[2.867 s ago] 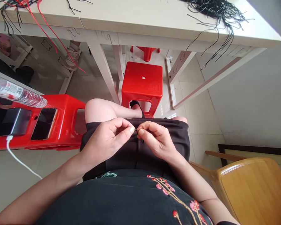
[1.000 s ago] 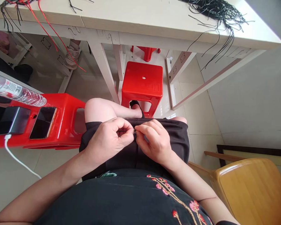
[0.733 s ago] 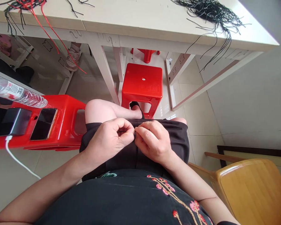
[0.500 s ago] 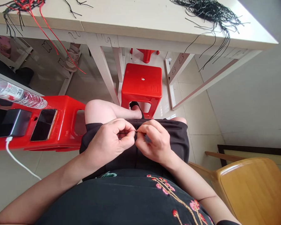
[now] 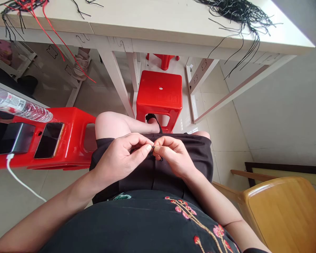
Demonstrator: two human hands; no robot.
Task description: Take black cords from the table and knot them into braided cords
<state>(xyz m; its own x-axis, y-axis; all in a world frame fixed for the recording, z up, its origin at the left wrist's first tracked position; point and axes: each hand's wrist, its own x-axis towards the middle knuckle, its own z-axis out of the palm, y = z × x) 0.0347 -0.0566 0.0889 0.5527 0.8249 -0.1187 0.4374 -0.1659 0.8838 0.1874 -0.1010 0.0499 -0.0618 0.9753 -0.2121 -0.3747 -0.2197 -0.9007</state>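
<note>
Over the lap, both hands pinching one tiny black cord between their fingertips.

Biggest thing up at 12 o'clock is the long pale table [image 5: 158, 24], with a messy pile of black cords [image 5: 239, 14] out at 1 o'clock and some red cords [image 5: 46, 24] at 11. At 9 o'clock sits a red stool [image 5: 71, 140] carrying a water bottle [image 5: 18, 105] and a phone [image 5: 49, 140]; another red stool [image 5: 159, 93] stands just past the knees, and a wooden chair [image 5: 284, 214] is down at 4 o'clock. Dead centre, the left hand [image 5: 118, 160] and right hand [image 5: 173, 158] meet over the black skirt [image 5: 200, 151], thumb and forefinger of each clamped on a small black cord [image 5: 156, 151], which loops down a bit right where the fingertips touch.
</note>
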